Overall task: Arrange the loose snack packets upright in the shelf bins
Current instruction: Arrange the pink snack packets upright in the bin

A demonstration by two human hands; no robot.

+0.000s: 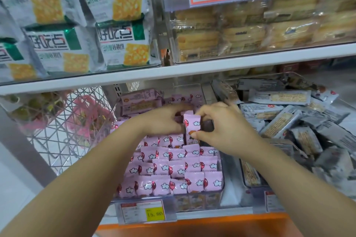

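Pink packets (173,167) printed with white clouds and red balloons; grey packets (300,125); yellow price tag (155,214).

Pink cloud-printed packets (173,167) stand upright in rows in a clear bin (192,201), one pink packet (191,127) raised behind them, grey packets (279,121) apparently jumbled flat alongside.

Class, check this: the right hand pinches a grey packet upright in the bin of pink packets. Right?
No. The head view shows the packet is pink, not grey; the right hand does pinch it upright in that bin.
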